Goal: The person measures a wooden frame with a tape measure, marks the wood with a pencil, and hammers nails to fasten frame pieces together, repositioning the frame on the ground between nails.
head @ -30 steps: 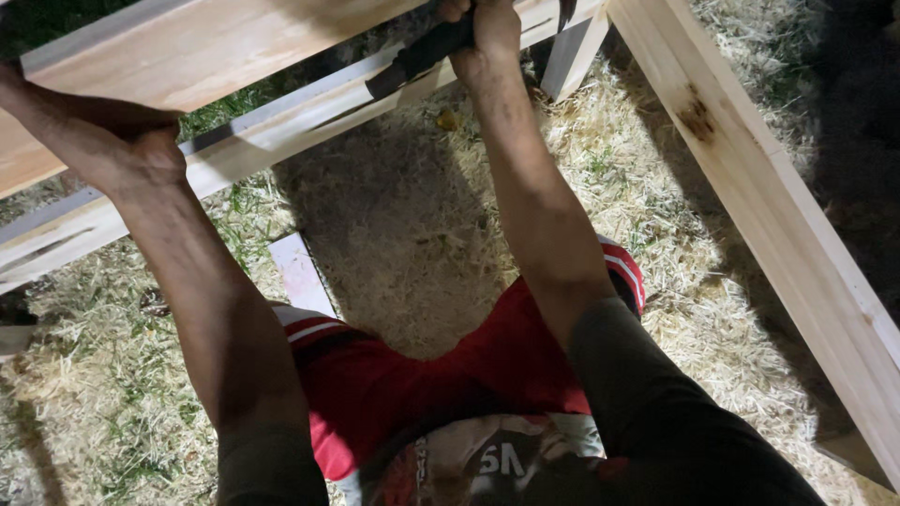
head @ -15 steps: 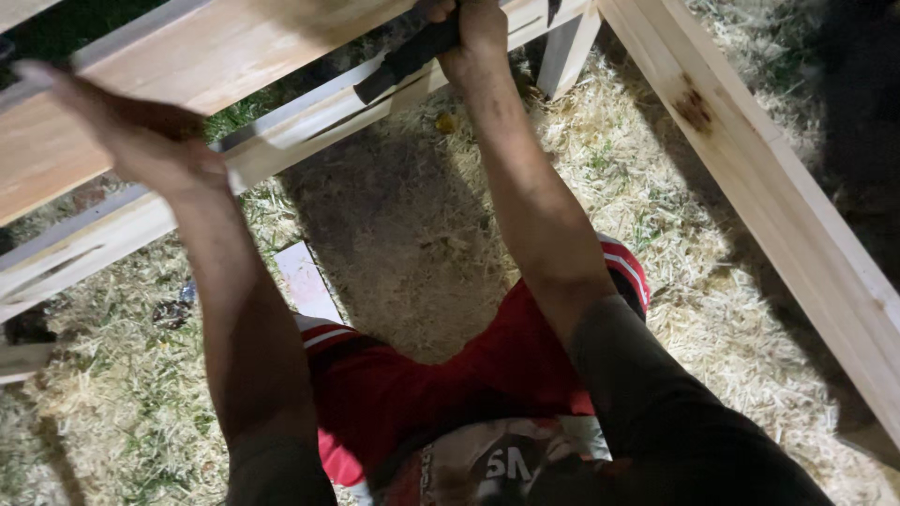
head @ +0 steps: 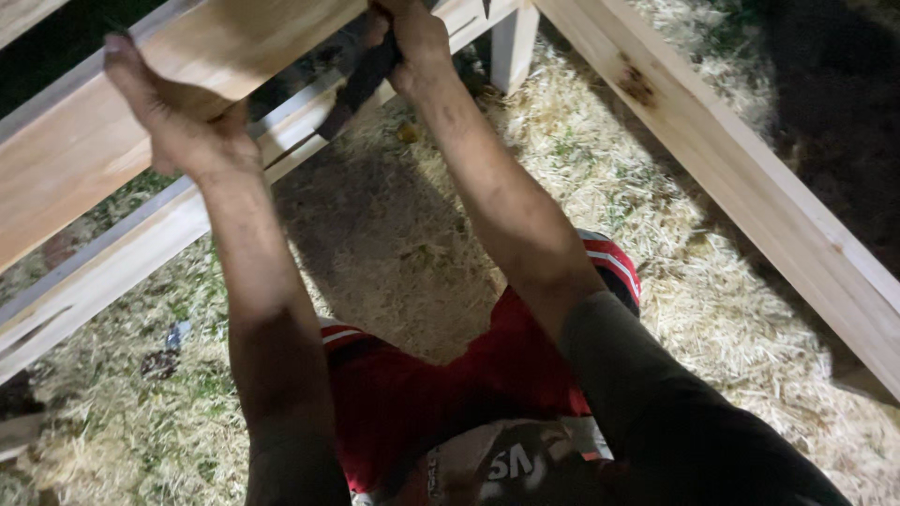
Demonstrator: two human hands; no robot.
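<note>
In the head view, the pale wooden board (head: 141, 112) is being braced by the open left hand (head: 178, 122); beside it, a dark tool (head: 361, 80) is being clenched by the right hand (head: 412, 47). Slippage is being risked by that flat, unclosed grip.

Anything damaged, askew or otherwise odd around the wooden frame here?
Only a dark knot or stain on the right beam stands out. The left hand presses on the upper board, the right hand grips a dark tool. Nothing looks broken or askew.
</note>
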